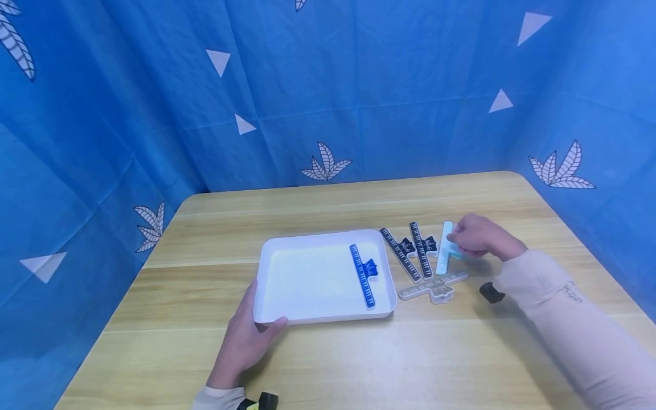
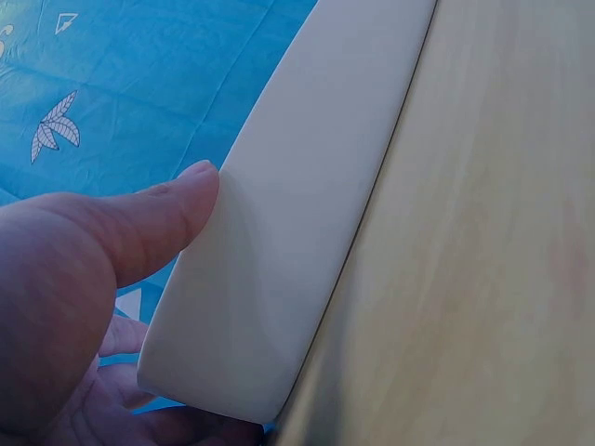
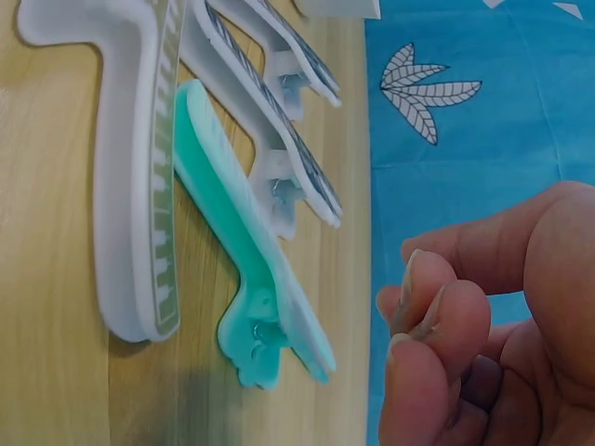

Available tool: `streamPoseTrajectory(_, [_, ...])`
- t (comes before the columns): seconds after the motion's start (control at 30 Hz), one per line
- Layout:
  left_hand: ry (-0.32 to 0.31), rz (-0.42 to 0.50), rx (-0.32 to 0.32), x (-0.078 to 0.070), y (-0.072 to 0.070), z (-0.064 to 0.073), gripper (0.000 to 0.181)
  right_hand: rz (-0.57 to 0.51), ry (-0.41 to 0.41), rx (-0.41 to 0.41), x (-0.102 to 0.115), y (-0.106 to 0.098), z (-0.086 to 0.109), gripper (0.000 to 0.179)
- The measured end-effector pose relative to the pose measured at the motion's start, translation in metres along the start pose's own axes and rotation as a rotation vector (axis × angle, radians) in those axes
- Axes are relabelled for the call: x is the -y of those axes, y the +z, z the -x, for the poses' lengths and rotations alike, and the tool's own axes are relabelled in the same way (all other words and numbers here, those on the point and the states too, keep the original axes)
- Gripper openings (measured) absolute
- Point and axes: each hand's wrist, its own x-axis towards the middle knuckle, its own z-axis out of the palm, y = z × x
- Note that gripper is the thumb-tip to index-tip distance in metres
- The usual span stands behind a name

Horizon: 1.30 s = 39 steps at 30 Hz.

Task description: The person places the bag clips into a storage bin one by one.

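One mint clip just beside right grip, apart.

At the left hand, one white tray; inside it, one blue clip. Close to the right hand, two black clips, one mint clip and one greyish clip, making four on that side and five clips across one bench. Hands number two, one left, one right.
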Motion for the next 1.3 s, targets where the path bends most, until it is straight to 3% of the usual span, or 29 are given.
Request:
streamPoseTrajectory(0.47, [0.013, 0.009, -0.005, 0.0, 0.003, -0.001, 0.1, 0.08, 0.065, 0.018, -0.017, -0.003, 0.006, 0.052])
streamPoseTrajectory(1.3, [-0.002, 0.002, -0.001, 0.0, 0.001, 0.0, 0.102, 0.028, 0.074, 0.048, -0.03, 0.007, 0.001, 0.047])
